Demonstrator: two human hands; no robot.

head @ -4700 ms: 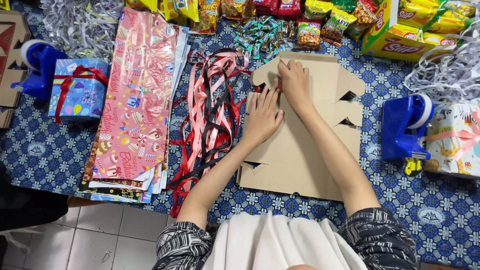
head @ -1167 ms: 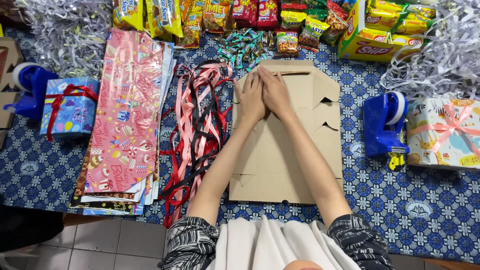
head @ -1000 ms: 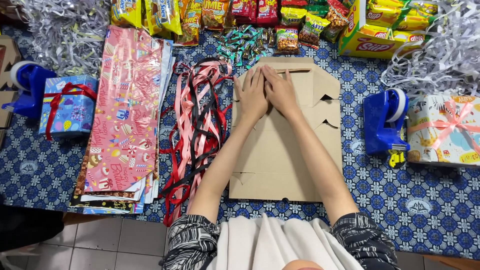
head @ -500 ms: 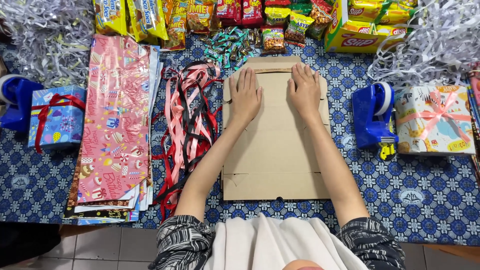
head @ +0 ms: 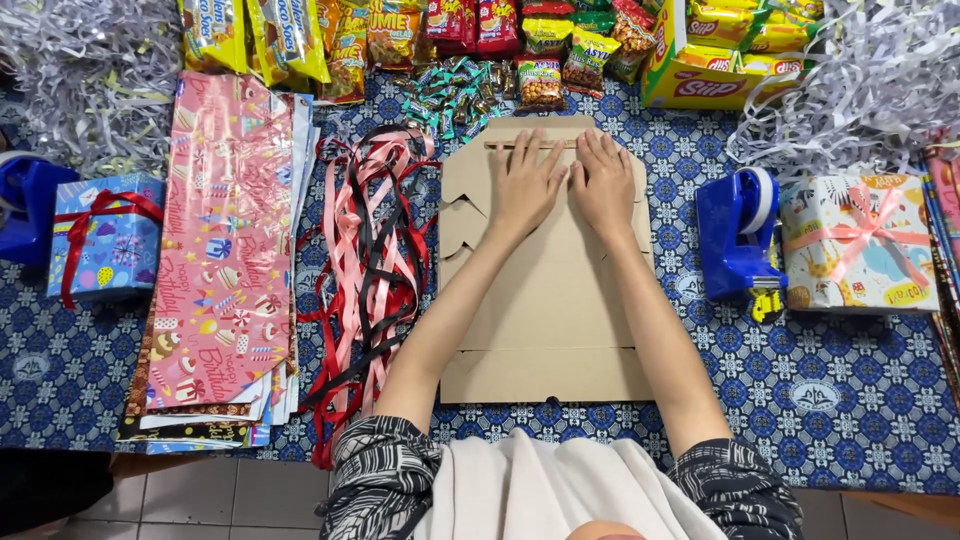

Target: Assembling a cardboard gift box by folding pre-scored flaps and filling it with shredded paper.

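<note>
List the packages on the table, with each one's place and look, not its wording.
Snack packets: row along the far edge; yellow, red, green.
Yellow carton: far right, open.
Wrapped gift box: right, pink ribbon.
Blue gift box: left, red ribbon.

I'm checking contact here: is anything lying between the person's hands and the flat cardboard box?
Nothing visible. The left hand and right hand lie palm-down, side by side, directly on the upper part of the flat cardboard box.
</note>
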